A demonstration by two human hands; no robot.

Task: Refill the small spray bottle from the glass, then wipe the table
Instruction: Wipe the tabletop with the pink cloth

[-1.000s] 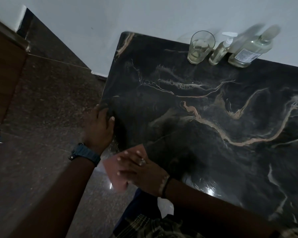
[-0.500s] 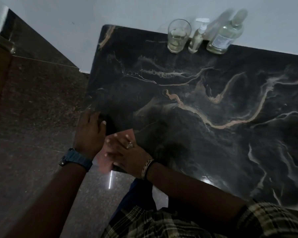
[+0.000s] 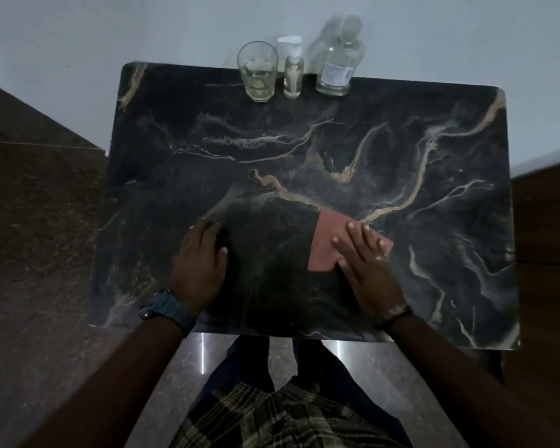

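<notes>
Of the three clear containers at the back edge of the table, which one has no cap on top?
The clear drinking glass, leftmost of the three. Its top is open, while the small spray bottle and the large labelled bottle both have closures.

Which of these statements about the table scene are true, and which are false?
1. The right hand presses flat on a pink cloth. True.
2. The left hand holds the glass. False: it rests flat on the table, and the glass stands apart at the far edge.
3. The small spray bottle stands between the glass and a larger clear bottle. True.
4. The small spray bottle lies on its side. False: it stands upright.
5. A watch is on the left wrist. True.
</notes>
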